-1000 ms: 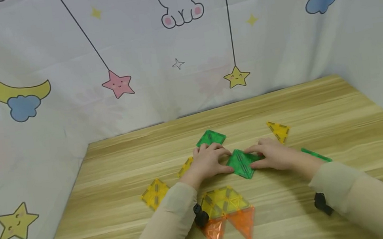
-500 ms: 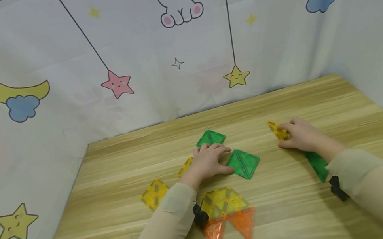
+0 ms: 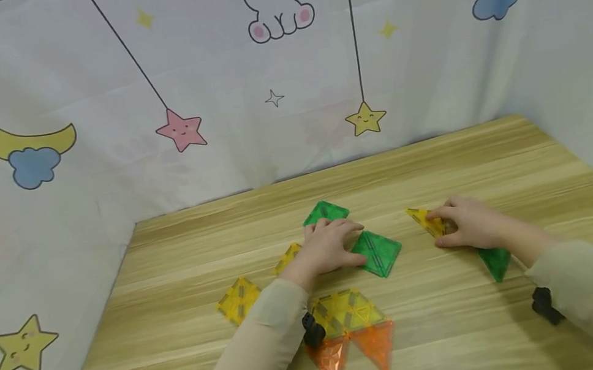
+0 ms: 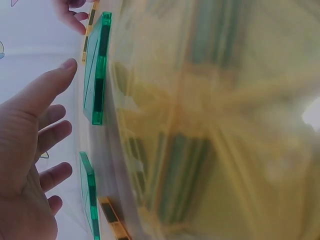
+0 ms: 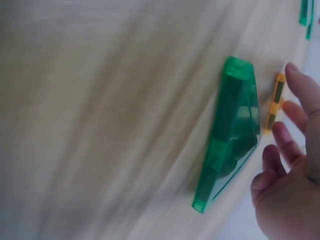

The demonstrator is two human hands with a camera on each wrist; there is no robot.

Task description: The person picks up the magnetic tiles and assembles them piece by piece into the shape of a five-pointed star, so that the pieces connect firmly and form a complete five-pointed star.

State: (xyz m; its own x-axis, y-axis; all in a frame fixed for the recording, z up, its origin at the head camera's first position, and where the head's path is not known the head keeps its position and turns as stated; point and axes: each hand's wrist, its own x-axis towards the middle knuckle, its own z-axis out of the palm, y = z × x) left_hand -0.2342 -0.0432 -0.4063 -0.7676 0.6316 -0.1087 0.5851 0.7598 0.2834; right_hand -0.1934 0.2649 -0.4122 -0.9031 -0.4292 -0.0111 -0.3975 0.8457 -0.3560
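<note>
In the head view, the yellow triangle (image 3: 424, 222) lies at the left tip of the right hand (image 3: 467, 224), its long axis slanting from far left to near right on the tabletop (image 3: 435, 316). That hand is the nearer one, its grip pinching the triangle's right part between thumb and fingers. A strip of tabletop separates triangle and green square (image 3: 385, 254), which lies to the left; this gap seems the relation to watch. The left hand (image 3: 326, 246) reaches in from the near left, thumb at the square's left corner; contact is unclear. A green triangle (image 3: 496, 264) lies by the right wrist, on the near side.

In the left wrist view, the left hand's grip is spread around nothing, thumb extended just beside the green square. The yellow triangle shows beyond it, by the right hand.

In the right wrist view, thumb and index finger are at the yellow triangle's edge, the other fingers bent; the green triangle lies between camera and hand, apart from the fingers.
</note>
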